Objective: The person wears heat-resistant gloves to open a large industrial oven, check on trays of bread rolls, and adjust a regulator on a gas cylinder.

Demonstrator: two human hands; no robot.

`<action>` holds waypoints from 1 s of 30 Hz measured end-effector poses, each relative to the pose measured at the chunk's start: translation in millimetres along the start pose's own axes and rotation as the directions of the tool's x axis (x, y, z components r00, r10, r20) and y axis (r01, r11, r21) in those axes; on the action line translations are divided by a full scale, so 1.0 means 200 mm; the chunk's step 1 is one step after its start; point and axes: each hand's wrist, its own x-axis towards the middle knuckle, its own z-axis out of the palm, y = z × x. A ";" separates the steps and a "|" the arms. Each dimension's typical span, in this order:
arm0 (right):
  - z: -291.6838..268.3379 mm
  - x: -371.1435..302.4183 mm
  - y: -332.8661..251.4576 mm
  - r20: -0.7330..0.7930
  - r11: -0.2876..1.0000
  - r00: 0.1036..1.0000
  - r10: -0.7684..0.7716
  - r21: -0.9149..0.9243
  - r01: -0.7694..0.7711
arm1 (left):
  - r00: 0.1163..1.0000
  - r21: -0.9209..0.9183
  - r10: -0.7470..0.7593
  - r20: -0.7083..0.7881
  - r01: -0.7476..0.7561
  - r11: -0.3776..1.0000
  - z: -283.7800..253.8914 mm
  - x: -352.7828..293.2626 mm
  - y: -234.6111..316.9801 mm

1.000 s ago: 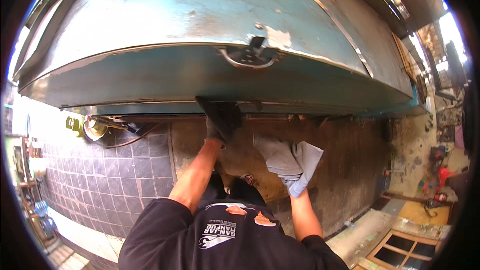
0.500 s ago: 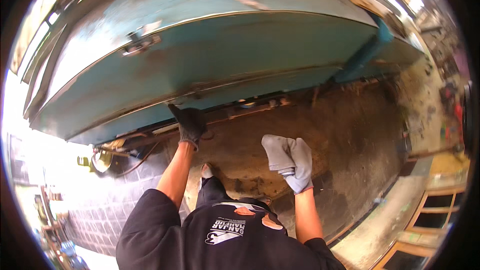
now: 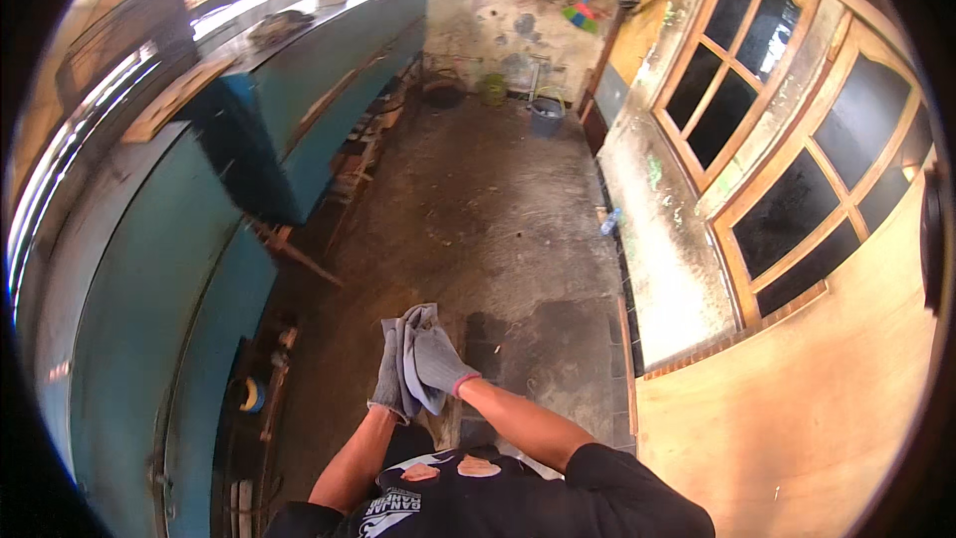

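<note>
My left hand (image 3: pixel 388 377) and my right hand (image 3: pixel 441 359) are together in front of my body, both in grey knitted gloves. A folded light-grey cloth (image 3: pixel 422 316) is pressed between them, its top standing above the fingers and its lower part hanging below the right palm. The right glove has a reddish cuff and its fingers wrap round the cloth. My left hand lies along the cloth's left side, its fingers partly hidden. Both hands are over the floor, away from the teal metal cabinet (image 3: pixel 139 289) at the left.
Another teal cabinet (image 3: pixel 329 100) stands farther along the left, with a wooden board (image 3: pixel 179 100) bridging the tops. A thin stick (image 3: pixel 304 257) juts out below it. A dark bucket (image 3: pixel 546 117) stands at the far wall. Wood-framed windows (image 3: pixel 737 60) and a plywood panel (image 3: pixel 787 408) line the right.
My view has swung right, from the cabinet front to the length of the room. My left hand has left the cabinet's lower edge and joined the right hand at the cloth.
</note>
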 end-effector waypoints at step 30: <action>-3.33 1.46 4.16 -0.642 0.993 0.758 0.113 0.046 -0.108 | 0.948 0.252 -0.026 0.316 -0.058 0.966 1.78 4.84 -0.15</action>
